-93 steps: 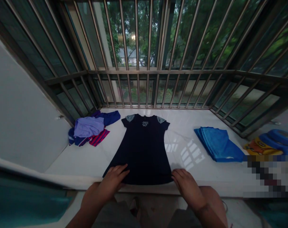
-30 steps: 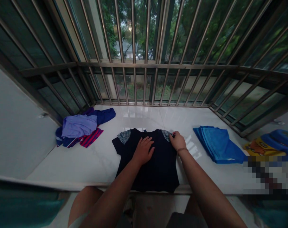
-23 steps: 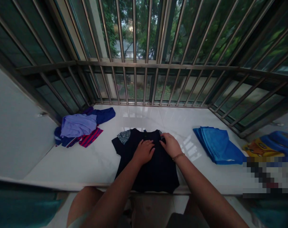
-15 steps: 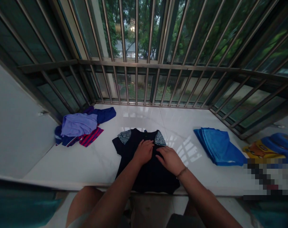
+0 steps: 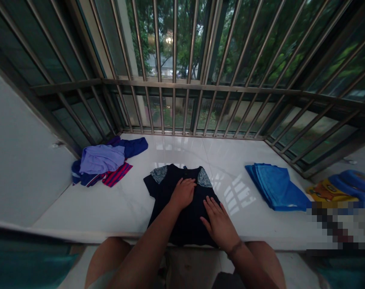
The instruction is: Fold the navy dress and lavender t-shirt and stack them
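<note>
where the white sill (image 5: 116,208) runs below the window bars (image 5: 182,80), one dark shirt (image 5: 182,200) lies flat at its near middle, hem at the sill's front edge, collar toward the bars.

item, shirt: navy or black; patterned grey shoulder patches, one at each side of the collar. its right side is folded in over the body, so the right sleeve lies on top; the left sleeve juts out flat onto the sill.

item, left hand (image 5: 182,192): palm down on the shirt's upper middle, just below the collar, fingers spread and flat, gripping nothing.

item, right hand (image 5: 220,222): palm down on the folded right side of the shirt, nearer the hem, fingers straight and slightly apart, pressing flat, gripping nothing. the two hands lie close together but do not touch.

item, clothes heap (image 5: 105,160): loose, at the far left of the sill; a lilac piece on top, dark blue beneath, a red-and-blue striped piece at its near side. well apart from the shirt.

item, blue stack (image 5: 277,186): folded cloth, right part of the sill, well apart from the shirt.

item, yellow and blue things (image 5: 340,186): off the sill's right end; kind cannot be told.
</note>
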`<state>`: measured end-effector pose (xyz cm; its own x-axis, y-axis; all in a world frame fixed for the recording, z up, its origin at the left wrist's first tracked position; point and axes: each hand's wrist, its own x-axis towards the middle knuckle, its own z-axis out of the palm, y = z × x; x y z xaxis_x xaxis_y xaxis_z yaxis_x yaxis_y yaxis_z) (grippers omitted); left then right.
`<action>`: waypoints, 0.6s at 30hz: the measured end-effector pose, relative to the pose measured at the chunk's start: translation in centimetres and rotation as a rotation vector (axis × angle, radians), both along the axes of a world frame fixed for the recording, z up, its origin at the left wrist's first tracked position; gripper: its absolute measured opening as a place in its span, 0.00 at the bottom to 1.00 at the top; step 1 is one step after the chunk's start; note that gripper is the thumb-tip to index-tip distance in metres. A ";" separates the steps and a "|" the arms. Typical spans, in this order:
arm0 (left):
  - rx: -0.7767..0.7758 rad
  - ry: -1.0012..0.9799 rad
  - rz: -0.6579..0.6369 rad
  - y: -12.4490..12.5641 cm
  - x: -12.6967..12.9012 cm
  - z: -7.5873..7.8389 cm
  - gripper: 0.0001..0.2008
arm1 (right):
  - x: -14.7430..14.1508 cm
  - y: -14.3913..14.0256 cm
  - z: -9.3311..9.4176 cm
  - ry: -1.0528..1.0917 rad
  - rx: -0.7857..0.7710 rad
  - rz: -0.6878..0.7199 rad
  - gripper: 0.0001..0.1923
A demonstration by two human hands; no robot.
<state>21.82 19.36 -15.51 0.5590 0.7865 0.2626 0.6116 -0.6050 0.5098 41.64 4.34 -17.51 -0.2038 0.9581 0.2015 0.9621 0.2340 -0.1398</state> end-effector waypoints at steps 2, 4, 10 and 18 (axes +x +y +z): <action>-0.002 -0.048 -0.009 0.2 0.2 -0.1 0.19 | -0.3 -0.5 0.0 0.032 0.032 -0.007 0.30; 0.000 -0.101 0.016 0.7 -0.3 0.1 0.20 | -0.5 -0.7 0.0 0.070 0.061 -0.015 0.28; 0.029 -0.107 0.537 2.4 -8.6 2.5 0.24 | -0.8 -0.6 0.4 0.122 0.067 -0.040 0.26; -0.154 0.362 0.842 3.7 -16.1 4.7 0.17 | -1.1 -0.7 1.2 0.150 0.069 -0.051 0.25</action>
<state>5.74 23.04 -10.85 -0.1842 0.9819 0.0429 0.9561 0.1689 0.2396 40.52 3.64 -16.36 -0.1176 0.9493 0.2916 0.9427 0.1990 -0.2677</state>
